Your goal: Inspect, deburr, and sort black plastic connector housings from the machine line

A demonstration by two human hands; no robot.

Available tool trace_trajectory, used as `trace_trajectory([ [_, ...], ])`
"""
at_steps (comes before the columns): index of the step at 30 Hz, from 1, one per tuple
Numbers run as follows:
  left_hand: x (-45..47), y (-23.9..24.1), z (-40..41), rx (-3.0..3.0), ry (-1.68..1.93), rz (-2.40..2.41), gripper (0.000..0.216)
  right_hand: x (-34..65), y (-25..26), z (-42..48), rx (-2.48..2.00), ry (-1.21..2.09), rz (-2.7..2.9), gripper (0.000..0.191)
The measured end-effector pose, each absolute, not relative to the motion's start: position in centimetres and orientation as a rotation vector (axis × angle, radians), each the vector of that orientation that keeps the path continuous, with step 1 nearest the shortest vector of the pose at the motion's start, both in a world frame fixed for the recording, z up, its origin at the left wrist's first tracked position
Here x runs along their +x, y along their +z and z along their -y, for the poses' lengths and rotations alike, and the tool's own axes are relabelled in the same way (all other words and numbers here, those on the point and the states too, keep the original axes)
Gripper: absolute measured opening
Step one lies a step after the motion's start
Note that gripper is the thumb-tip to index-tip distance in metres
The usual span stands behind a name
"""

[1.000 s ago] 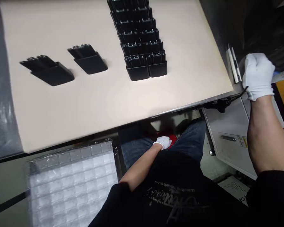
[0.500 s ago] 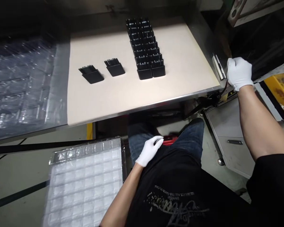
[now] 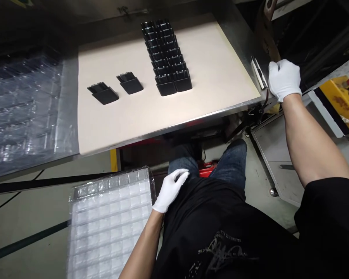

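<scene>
My right hand, in a white glove, is curled at the right corner of the work table, its fingers closed by a dark cable or lever I cannot make out clearly. My left hand, also gloved, rests flat on my left thigh with fingers stretched out, holding nothing. On the beige table top lies a double row of several black plastic parts, with two single black parts to its left.
A clear blister tray with many small cells sits low at my left. Clear plastic sheeting covers the surface on the far left. A grey cabinet and a yellow control box stand on the right; a red object lies between my legs.
The view has pulled back and upward, showing more of the table. My left hand left the red object between my legs and opened flat on my thigh. My right hand stayed at the table corner.
</scene>
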State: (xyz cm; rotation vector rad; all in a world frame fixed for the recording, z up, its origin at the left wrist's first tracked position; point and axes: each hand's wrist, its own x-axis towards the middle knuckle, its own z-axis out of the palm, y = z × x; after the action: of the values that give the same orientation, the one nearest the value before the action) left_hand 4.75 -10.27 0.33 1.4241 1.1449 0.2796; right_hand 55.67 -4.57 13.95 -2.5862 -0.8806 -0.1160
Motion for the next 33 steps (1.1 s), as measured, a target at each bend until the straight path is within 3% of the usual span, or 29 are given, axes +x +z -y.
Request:
trace_trajectory([
  [11,4.7,-1.2,10.5,1.563,0.193,-1.114,0.041,59.5,11.7,4.6,-2.767,-0.28,1.164,0.096],
  [19,4.7,-0.7,10.9,1.609,0.21,-1.07,0.031,60.1,11.6,4.1,-2.761,-0.293,1.139,0.062],
  [27,4.3,-0.4,9.9,1.574,0.29,-1.05,0.031,57.3,13.5,4.5,-2.748,-0.198,0.984,0.082],
  [33,3.3,7.7,6.1,1.757,0.538,-0.958,0.024,57.2,13.7,4.7,-2.706,-0.126,0.931,0.045],
])
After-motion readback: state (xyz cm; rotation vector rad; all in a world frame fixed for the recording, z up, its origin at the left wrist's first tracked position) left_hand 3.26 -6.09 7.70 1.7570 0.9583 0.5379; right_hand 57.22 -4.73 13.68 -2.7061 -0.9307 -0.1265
